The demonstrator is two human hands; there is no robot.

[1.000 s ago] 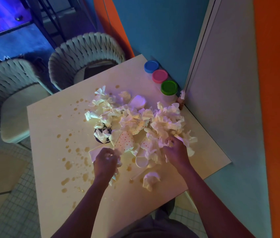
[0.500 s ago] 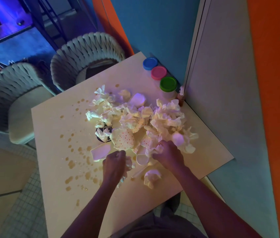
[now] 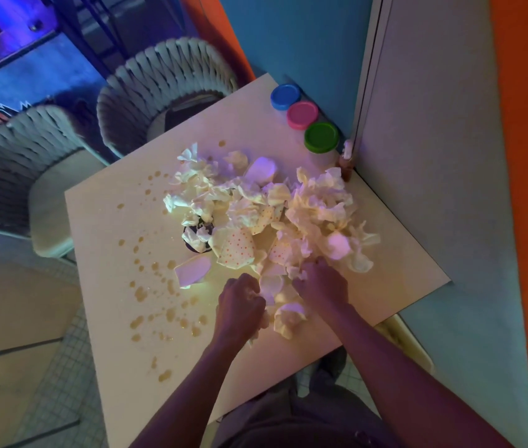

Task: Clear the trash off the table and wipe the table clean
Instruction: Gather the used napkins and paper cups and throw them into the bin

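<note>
Fingers of the left hand (image 3: pixel 240 310) are curled tight round a wad of napkin, a scrap of it hanging out below the fist at lower centre of the frame. Just right of it, the right hand (image 3: pixel 320 286) has its fingers curled down into the near edge of the trash pile (image 3: pixel 272 215), pinching crumpled paper. Between and just below the 2 hands lies a loose napkin ball (image 3: pixel 288 318), apart from the heap.

Further up the bench (image 3: pixel 110 367), the pile spreads across the middle: crushed napkins, a dotted paper cup (image 3: pixel 236 247) on its side, a flattened white cup (image 3: pixel 193 270) at its left, and a dark cup (image 3: pixel 196 237) half buried. Brown spill drops (image 3: pixel 156 279) scatter over the left half of the bench. At the far right corner stand 3 tubs with blue (image 3: pixel 285 96), pink (image 3: pixel 302 114) and green (image 3: pixel 321 136) lids, a small bottle (image 3: pixel 346 164) beside them, and 2 chairs (image 3: pixel 165 92) beyond.

Risk, as I judge it: both fists look nearly full, so scraps may drop to the floor, and dragging paper leftward would smear the drops wider. A buried cup could still hold liquid and tip.

Against the frame 1.0 s back, the left hand has moved right, toward the right hand, which has pulled in from the pile's right part; the gap between them has closed.
</note>
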